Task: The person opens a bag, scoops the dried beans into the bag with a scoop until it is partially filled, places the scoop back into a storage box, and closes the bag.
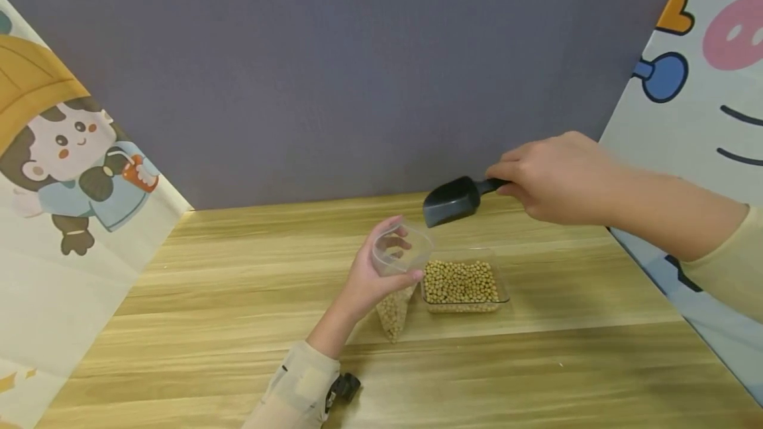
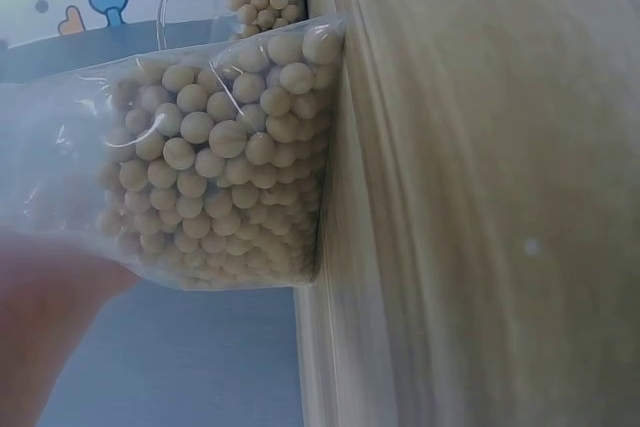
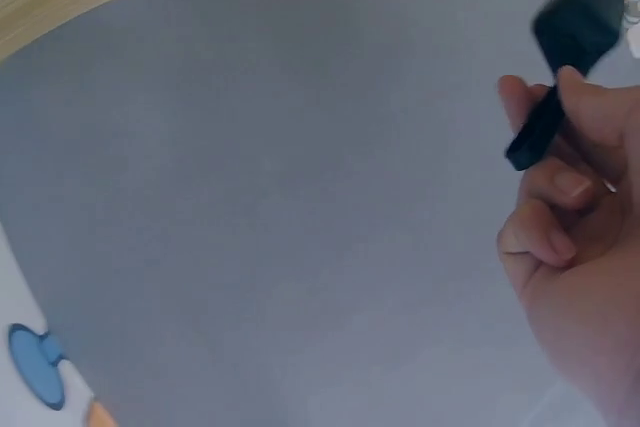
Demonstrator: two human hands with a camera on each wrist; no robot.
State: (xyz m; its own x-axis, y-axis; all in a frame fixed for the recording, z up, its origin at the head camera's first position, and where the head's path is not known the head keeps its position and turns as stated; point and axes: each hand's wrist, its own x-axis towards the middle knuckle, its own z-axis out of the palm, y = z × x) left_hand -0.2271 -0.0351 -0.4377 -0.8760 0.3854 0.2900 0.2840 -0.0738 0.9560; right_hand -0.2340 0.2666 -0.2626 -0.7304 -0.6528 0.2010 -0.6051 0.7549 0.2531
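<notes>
My left hand [image 1: 373, 273] grips a clear plastic bag [image 1: 401, 267] near its top, with the mouth held wide and round. Soybeans [image 2: 225, 162] fill the lower part of the bag, which stands upright at the tabletop in the left wrist view. In the right wrist view, my right hand [image 3: 580, 207] pinches the handle of a small black scoop [image 3: 580, 17] between thumb and fingers. Seen from the head, the scoop's bowl is dark inside, above and right of the bag's mouth. A clear rectangular container [image 1: 503, 298] of soybeans sits just right of the bag.
Everything stands on a wood-grain table [image 1: 238, 323]. A grey panel [image 1: 369, 85] rises along its back edge. Panels printed with cartoons flank it: a figure [image 1: 89, 157] at left and a pink snout [image 1: 736, 32] at right. A black device [image 1: 344, 389] is on the left wrist.
</notes>
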